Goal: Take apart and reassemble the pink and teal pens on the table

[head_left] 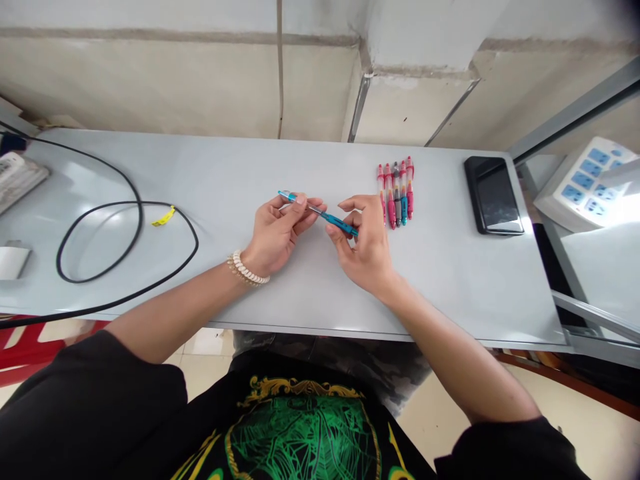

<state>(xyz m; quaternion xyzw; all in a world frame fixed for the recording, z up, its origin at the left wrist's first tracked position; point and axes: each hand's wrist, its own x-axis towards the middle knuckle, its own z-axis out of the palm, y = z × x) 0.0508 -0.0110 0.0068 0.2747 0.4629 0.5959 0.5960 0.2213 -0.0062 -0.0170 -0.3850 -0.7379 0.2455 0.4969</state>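
Observation:
A pen with blue ends and a clear middle [336, 221] is held above the table, slanting down to the right. My left hand [280, 230] pinches its upper, light-blue end between thumb and fingers. At the teal grip end is my right hand [366, 243], its thumb and fingers closed round that end. To the right of my right hand, several pens [397, 193] lie side by side on the grey table [310, 300]; most have red or pink parts, and one has a dark grip and another a blue grip.
A black cable [137, 200] with a yellow tag [164, 217] loops over the table's left part. A black device [494, 195] lies at the right, near a white power strip [585, 183]. A white adapter [13, 262] sits at the left edge.

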